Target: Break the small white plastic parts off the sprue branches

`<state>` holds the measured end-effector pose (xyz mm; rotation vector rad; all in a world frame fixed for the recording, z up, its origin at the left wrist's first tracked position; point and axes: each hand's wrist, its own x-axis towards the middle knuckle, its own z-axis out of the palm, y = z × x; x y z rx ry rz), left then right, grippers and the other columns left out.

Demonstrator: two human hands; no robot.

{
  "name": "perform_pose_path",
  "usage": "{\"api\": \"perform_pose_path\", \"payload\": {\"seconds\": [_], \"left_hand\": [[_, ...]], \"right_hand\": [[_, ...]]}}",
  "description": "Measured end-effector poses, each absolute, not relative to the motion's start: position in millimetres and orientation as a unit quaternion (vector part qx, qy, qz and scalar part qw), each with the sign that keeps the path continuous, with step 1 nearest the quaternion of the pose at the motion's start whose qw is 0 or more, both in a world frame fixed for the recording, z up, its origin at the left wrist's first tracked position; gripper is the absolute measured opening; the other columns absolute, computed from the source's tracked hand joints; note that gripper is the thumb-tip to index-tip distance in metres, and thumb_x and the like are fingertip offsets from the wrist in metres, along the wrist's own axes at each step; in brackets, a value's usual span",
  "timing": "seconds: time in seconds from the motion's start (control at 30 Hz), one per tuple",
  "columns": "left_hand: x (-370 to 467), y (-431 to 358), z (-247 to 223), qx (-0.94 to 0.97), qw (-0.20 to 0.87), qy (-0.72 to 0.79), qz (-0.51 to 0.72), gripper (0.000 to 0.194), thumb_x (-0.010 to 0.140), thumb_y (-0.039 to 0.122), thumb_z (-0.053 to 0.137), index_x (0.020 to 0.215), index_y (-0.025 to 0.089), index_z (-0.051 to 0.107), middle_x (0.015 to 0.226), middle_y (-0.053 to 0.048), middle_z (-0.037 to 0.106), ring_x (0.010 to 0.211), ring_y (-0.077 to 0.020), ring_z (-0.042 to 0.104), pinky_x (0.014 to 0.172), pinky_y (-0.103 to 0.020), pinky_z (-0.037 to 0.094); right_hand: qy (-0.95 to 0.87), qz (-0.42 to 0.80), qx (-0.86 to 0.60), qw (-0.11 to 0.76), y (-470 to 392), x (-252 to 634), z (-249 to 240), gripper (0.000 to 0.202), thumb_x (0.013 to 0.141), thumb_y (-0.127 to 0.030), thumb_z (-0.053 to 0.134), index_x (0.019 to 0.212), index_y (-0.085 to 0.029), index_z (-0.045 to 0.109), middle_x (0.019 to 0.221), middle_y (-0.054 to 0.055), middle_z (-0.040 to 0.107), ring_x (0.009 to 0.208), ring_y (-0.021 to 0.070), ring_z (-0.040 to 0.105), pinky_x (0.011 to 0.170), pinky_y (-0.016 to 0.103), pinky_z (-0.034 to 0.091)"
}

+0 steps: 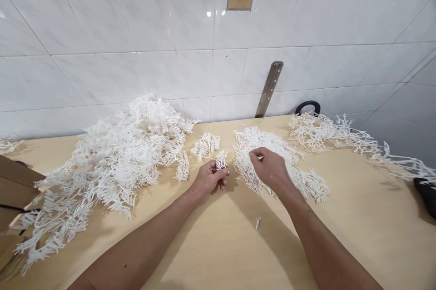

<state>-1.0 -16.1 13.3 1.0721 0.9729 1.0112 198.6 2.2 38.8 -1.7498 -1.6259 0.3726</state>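
Observation:
Between thumb and fingers, my left hand [211,178] pinches a small white branched plastic piece [221,159]. My right hand [269,167] is closed in a pinch above a heap of thin white plastic twigs [254,137]; whatever it may hold is hidden. Just behind my left hand lies a loose cluster of white branched pieces [206,145]. A much bigger pile of white branched pieces [126,158] spreads to the left. One tiny white sprig [258,222] rests alone on the wooden table [218,244], nearer to me.
Long white branched strands [340,135] stretch across the right side, by a black loop-shaped handle [308,107]. A metal ruler [269,90] leans on the tiled wall [146,72]. A cardboard box [17,190] stands at the left edge, a black object [425,197] at the right.

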Motion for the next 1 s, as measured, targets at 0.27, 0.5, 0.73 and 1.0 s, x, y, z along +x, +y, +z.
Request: {"api": "perform_pose_path", "payload": {"seconds": [0.27, 0.5, 0.73, 1.0], "left_hand": [[2.0, -17.2, 11.7, 0.521, 0.615, 0.420, 0.418, 0.039, 0.075, 0.049, 0.074, 0.078, 0.018, 0.051, 0.053, 0.003, 0.057, 0.044, -0.0099, 0.052, 0.044, -0.022, 0.042], [3.2, -21.6, 10.1, 0.558, 0.577, 0.428, 0.415, 0.044, 0.074, 0.056, 0.073, 0.075, 0.020, 0.048, 0.051, 0.004, 0.055, 0.042, -0.0110, 0.052, 0.041, -0.022, 0.040], [0.1, -17.9, 17.2, 0.462, 0.644, 0.423, 0.440, 0.041, 0.073, 0.054, 0.074, 0.077, 0.017, 0.056, 0.053, 0.002, 0.056, 0.045, -0.0096, 0.051, 0.043, -0.021, 0.039], [-3.1, -14.4, 17.9, 0.432, 0.682, 0.418, 0.418, 0.037, 0.065, 0.042, 0.081, 0.079, 0.017, 0.058, 0.058, 0.004, 0.054, 0.043, -0.0057, 0.044, 0.038, -0.019, 0.028]], "right_hand": [[-0.676, 0.335, -0.569, 0.327, -8.5, 158.0, 21.2, 0.047, 0.090, -0.052, 0.044, 0.058, -0.020, 0.054, 0.058, 0.000, 0.058, 0.058, 0.0149, 0.050, 0.054, 0.027, 0.033], [-0.595, 0.415, -0.556, 0.407, -3.3, 155.0, 10.2, 0.024, 0.078, -0.040, 0.057, 0.071, -0.019, 0.065, 0.063, 0.000, 0.063, 0.061, 0.0150, 0.055, 0.058, 0.025, 0.040], [-0.587, 0.386, -0.592, 0.395, -5.6, 156.1, 18.6, 0.020, 0.077, -0.035, 0.053, 0.065, -0.020, 0.057, 0.061, -0.002, 0.057, 0.055, 0.0125, 0.046, 0.050, 0.024, 0.032], [-0.633, 0.362, -0.563, 0.388, -3.3, 158.8, 12.7, 0.024, 0.082, -0.040, 0.051, 0.072, -0.020, 0.060, 0.066, 0.000, 0.062, 0.060, 0.0148, 0.052, 0.058, 0.026, 0.038]]}}
